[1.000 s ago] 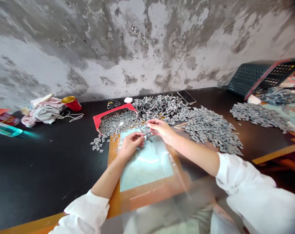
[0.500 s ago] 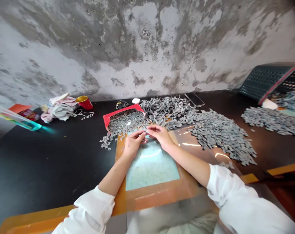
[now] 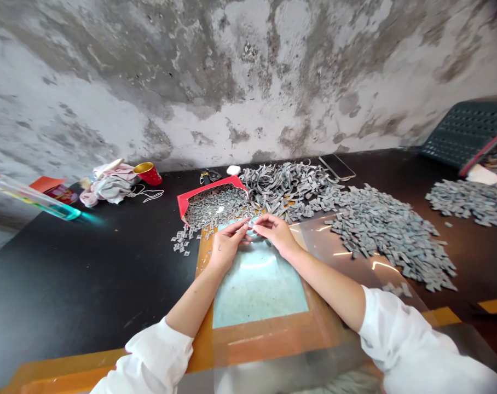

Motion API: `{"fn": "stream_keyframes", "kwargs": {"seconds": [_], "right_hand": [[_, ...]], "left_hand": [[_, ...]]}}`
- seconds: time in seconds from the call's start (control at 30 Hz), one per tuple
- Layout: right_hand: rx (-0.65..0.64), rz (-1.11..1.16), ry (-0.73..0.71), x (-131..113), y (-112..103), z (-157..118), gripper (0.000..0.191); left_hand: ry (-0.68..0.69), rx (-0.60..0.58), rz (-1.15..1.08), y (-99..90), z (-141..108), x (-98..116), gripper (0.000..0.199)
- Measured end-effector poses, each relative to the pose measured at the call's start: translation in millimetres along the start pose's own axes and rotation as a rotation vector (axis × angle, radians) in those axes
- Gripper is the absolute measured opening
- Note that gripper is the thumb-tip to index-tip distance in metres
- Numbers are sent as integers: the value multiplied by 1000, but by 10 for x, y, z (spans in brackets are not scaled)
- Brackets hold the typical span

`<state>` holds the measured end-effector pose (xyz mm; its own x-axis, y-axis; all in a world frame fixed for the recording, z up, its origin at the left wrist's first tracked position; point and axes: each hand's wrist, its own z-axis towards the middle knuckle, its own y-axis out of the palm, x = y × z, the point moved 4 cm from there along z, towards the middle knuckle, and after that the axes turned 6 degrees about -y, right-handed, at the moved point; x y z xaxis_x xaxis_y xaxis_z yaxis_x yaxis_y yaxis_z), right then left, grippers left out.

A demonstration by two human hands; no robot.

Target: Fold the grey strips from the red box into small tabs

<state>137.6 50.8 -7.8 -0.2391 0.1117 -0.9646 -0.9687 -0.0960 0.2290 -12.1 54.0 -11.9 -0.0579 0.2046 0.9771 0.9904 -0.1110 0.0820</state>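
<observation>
We wear a loose white shirt (image 3: 421, 355), its rumpled left sleeve (image 3: 154, 361) and right sleeve (image 3: 388, 328) ending above our bare forearms (image 3: 326, 290) and hands (image 3: 227, 243).

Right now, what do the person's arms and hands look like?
The left sleeve and right sleeve are loose and white, ending well above the wrists. The left hand and right hand are bare, ungloved, with a small dark mark on the left one.
</observation>
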Motion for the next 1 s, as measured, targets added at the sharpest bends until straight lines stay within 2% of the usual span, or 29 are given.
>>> {"fn": "stream_keyframes", "kwargs": {"seconds": [0.23,0.53,0.7,0.83,1.0], "right_hand": [[40,-88,-33,20,-19,6,18],[66,-73,-22,8,-24,-8,15],[56,-117,-44,18,-40,1,14],[41,-199,-111,0,-41,-6,10],[55,-344,-170,-45,-38,-39,8]], "left_hand": [[46,-39,57,8,12,-21,42],[124,3,196,-26,10,27,35],[265,73,387,-44,-48,131,28],[379,48,502,-43,-96,216,24],[429,17,547,-30,-123,261,21]]}}
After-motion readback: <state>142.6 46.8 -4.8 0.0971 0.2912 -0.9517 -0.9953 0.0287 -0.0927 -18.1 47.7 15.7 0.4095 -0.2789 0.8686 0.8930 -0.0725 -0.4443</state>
